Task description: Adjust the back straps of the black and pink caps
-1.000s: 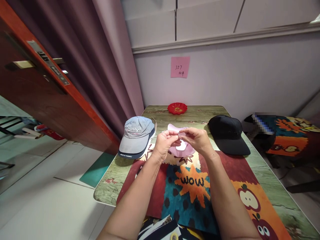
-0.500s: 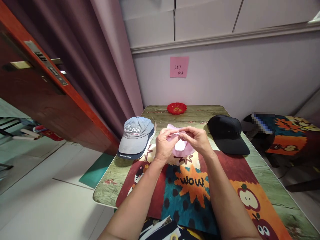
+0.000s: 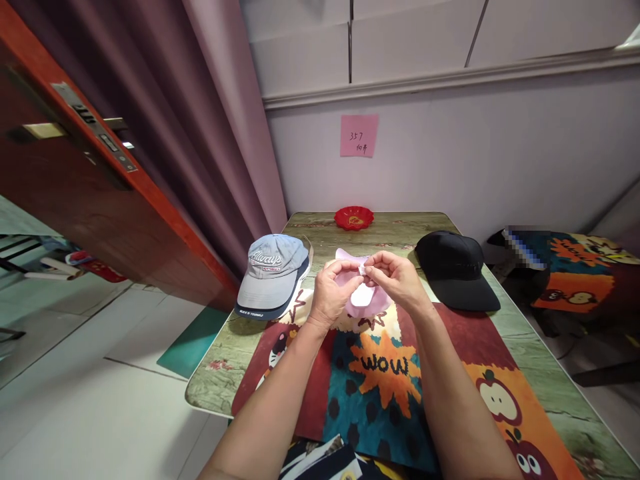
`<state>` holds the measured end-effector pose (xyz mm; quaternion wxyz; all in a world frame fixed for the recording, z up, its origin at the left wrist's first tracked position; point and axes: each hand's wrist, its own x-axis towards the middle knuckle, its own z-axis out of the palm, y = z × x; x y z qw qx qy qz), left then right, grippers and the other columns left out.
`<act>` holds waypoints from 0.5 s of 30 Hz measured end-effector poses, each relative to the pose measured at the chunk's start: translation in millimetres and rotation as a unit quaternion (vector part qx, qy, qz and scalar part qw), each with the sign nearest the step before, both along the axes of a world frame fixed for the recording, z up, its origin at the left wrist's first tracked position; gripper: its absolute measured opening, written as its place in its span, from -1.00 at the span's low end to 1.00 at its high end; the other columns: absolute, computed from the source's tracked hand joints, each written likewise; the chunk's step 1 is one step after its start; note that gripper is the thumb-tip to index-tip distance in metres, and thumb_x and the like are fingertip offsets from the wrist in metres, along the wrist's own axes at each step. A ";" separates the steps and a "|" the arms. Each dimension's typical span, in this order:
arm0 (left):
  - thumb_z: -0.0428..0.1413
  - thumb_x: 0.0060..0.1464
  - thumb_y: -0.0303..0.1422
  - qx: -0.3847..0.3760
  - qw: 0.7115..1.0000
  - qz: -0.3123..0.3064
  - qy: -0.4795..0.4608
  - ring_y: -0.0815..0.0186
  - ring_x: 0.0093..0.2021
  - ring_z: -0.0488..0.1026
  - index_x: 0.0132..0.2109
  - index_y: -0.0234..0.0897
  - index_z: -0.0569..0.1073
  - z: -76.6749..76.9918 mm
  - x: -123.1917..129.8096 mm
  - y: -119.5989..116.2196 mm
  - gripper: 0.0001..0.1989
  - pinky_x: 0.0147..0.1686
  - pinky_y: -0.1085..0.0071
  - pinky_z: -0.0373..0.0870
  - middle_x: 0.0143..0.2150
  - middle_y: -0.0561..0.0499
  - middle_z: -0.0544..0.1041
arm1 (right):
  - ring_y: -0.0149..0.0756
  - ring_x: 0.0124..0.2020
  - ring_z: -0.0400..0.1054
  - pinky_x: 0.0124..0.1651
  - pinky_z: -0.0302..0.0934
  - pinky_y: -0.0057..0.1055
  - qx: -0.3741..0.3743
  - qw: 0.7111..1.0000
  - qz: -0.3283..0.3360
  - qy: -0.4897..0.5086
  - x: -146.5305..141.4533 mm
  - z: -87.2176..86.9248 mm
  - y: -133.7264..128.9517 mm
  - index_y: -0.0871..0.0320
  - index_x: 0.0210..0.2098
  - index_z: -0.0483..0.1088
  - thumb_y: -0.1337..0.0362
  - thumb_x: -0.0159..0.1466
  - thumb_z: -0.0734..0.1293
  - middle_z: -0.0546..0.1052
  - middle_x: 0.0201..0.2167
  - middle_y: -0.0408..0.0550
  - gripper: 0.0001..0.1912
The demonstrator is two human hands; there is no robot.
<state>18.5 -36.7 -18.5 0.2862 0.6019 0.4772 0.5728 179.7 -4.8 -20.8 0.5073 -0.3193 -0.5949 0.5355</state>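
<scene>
My left hand and my right hand meet above the middle of the table, fingertips closed in a pinch. Between them is a small white piece, too small to identify. Just below my fingers lies a pale pink, wavy-edged object with a white middle; my hands partly cover it, and its kind is unclear. Left of my hands, a grey-blue cap sits over a dark cap whose brim edge shows underneath. A black cap rests to the right.
A red scalloped dish stands at the table's far edge, below a pink paper note on the wall. A colourful mat covers the near part of the wood-patterned table. An open door is at left.
My right fingertips have shifted slightly to the right and the small white piece shows a little more between my hands. The caps and dish stay in place.
</scene>
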 end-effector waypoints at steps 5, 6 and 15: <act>0.29 -0.04 -0.43 0.035 0.997 0.004 0.063 0.18 -0.06 0.51 -0.23 -0.22 0.61 0.8 -0.5 -0.9 -0.84 0.04 0.25 0.40 -0.17 -0.04 0.60 | -0.38 -0.47 0.38 -0.38 0.28 -0.45 0.013 0.998 -0.012 -0.055 5.2 2.6 -0.2 0.18 -0.38 0.44 0.13 0.18 0.45 0.52 -0.48 -0.12 -0.76; 0.29 -0.04 -0.43 0.041 0.996 0.003 0.076 0.18 -0.06 0.51 -0.23 -0.21 0.61 0.6 -0.6 -0.7 -0.84 0.05 0.24 0.40 -0.16 -0.05 0.60 | -0.38 -0.46 0.37 -0.38 0.26 -0.45 0.014 0.998 -0.017 -0.066 6.0 3.5 -0.4 0.18 -0.39 0.44 0.12 0.18 0.45 0.52 -0.47 -0.12 -0.76; 0.28 -0.03 -0.46 0.062 0.990 0.005 0.128 0.18 -0.06 0.51 -0.21 -0.20 0.60 -1.9 -1.5 -1.8 -0.82 0.05 0.23 0.39 -0.16 -0.04 0.60 | -0.43 -0.51 0.25 -0.43 0.13 -0.47 -0.038 0.998 -0.009 -0.049 6.5 8.6 -3.7 0.19 -0.48 0.41 0.12 0.11 0.45 0.43 -0.53 -0.16 -0.74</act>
